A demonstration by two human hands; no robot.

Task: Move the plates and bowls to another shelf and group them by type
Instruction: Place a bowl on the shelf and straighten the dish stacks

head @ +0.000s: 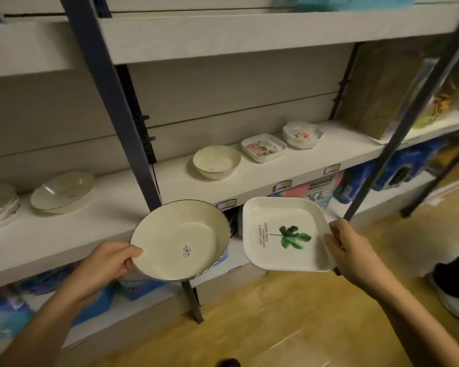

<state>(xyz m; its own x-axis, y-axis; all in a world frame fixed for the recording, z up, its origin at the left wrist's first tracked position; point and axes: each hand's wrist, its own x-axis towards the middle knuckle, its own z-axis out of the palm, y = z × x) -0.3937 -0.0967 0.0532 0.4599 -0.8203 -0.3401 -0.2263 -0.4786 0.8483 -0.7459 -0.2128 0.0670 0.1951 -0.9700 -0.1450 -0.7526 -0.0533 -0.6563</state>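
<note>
Both my hands are loaded: my left hand [104, 263] pinches the nine o'clock rim of a round cream bowl [179, 241], and my right hand [347, 247] grips the three o'clock edge of a square leaf-print plate [284, 234]. Each hangs in front of the white shelf [249, 178], clear of it.

Edge-only holds are my worry; tilting either dish further could slide it from my fingers onto the wooden floor [289, 313].

On the shelf, toward twelve o'clock, I count one cream bowl [216, 162], one stack of square plates [263, 148], one stack of scalloped dishes [302, 135]; toward ten o'clock, one glass bowl [61, 193] beside a stack cut off at the frame's edge.
</note>
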